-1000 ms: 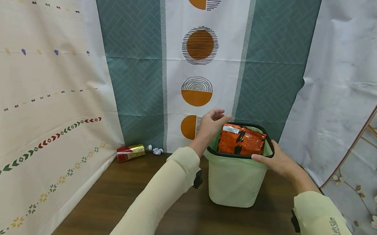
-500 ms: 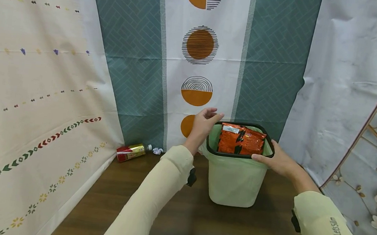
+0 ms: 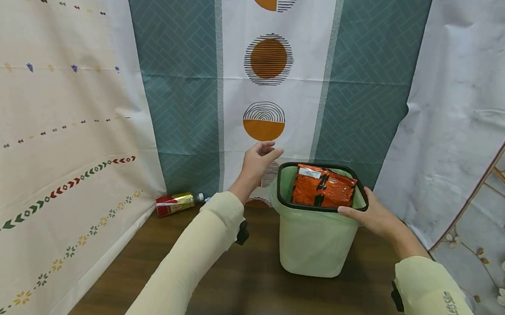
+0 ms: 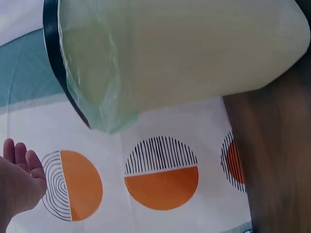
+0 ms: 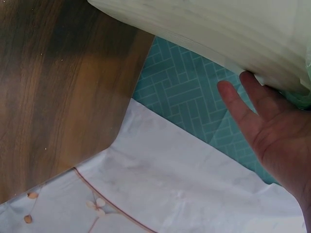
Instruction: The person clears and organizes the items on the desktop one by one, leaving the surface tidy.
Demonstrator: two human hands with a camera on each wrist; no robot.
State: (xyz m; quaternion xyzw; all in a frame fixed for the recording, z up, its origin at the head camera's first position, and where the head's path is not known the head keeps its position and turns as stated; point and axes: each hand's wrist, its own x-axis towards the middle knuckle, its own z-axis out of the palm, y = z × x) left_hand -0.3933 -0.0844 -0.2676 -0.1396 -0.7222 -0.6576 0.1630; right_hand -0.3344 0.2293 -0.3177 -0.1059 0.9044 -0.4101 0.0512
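A pale green trash bin [image 3: 314,249] with a black rim stands upright on the table, lined with a thin green bag [image 4: 99,92]. Inside it, an orange-red wrapper [image 3: 322,188] with black marks shows up to near the rim. My right hand [image 3: 376,217] holds the bin's right side, thumb over the front corner of the rim. In the right wrist view two of its fingers [image 5: 240,107] stretch along the bin wall. Left of the bin my left hand [image 3: 255,165] is in the air, fingers loosely bent, holding nothing.
On the wooden table [image 3: 261,305], a red and gold bottle [image 3: 175,204] lies on its side at the back left. A bit of crumpled paper [image 3: 207,200] shows beside its cap, mostly behind my left sleeve. Patterned cloths [image 3: 176,94] hang at the back and both sides.
My left hand has moved left, away from the bin's rim, and its sleeve now covers most of the crumpled paper. The right hand and the bin have stayed in place.
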